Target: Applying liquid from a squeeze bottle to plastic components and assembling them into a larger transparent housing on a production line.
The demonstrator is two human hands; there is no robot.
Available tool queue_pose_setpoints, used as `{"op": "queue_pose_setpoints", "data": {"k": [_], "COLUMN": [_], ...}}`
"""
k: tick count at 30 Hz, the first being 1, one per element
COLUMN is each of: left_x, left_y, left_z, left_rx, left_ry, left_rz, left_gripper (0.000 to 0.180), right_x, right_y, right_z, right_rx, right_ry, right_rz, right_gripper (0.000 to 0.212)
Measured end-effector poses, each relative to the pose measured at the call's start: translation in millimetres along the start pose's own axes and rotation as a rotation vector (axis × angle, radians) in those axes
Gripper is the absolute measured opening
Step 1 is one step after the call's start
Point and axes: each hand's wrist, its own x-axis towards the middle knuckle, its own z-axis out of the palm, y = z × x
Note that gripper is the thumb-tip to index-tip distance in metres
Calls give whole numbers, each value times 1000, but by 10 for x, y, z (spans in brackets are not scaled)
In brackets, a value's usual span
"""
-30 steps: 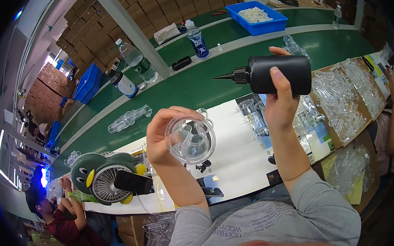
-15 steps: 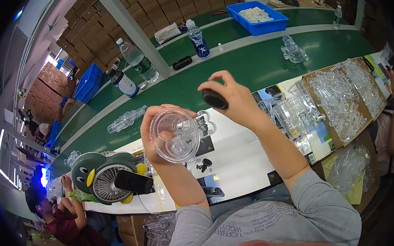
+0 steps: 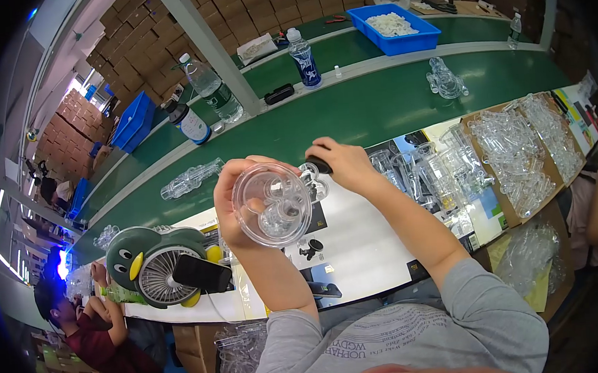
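Fan of dark green plastic point(image 3: 155, 262), shaped like a penguin, stands on the white-covered desk point(image 3: 359, 258), left of my left grip and nearer my body. Beyond it, left of that grip and farther from me, a long clear plastic assembly point(image 3: 191, 179) lies on the green desk point(image 3: 377, 115); I can't tell whether it counts as done. Below the left grip, a heap of clear plastic parts point(image 3: 241, 353) sits off the desk edge.

My left grip point(image 3: 229, 198) has its fingers curled around a clear round plastic piece point(image 3: 272, 205), held up above the desk with its wide circular rim toward me and rounded shapes showing inside. My right grip point(image 3: 350, 165) is closed on a smooth black object point(image 3: 320, 164), of which only a small part shows. The round piece hides whatever lies beyond it, so I can't tell whether the two touch. I judge this piece to be midway through its handling: both grips are occupied and it has not been set down.

Just right of the right grip, clear plastic cups and tubes point(image 3: 444, 173) lie side by side; I take them to be left to handle, though they could be finished. Farther out, beyond the right grip, one clear branched assembly point(image 3: 448, 82) rests alone on the green desk. Farthest right of that grip, a brown cardboard tray point(image 3: 479, 147) is full of short clear tubes point(image 3: 512, 154), so plenty of stock appears to remain.
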Motion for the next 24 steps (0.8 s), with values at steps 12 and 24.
{"op": "queue_pose_setpoints", "data": {"k": [12, 24], "left_x": [40, 38], "left_y": [58, -50], "left_z": [-12, -9], "left_rx": [152, 119], "left_ry": [35, 35], "left_rz": [-12, 41], "left_gripper": [54, 52], "right_x": [-185, -551], "right_y": [-579, -827], "right_z": [-1313, -1571], "right_rx": [926, 1514], "right_ry": [845, 735], "right_rz": [-109, -133], "right_gripper": [33, 39]}}
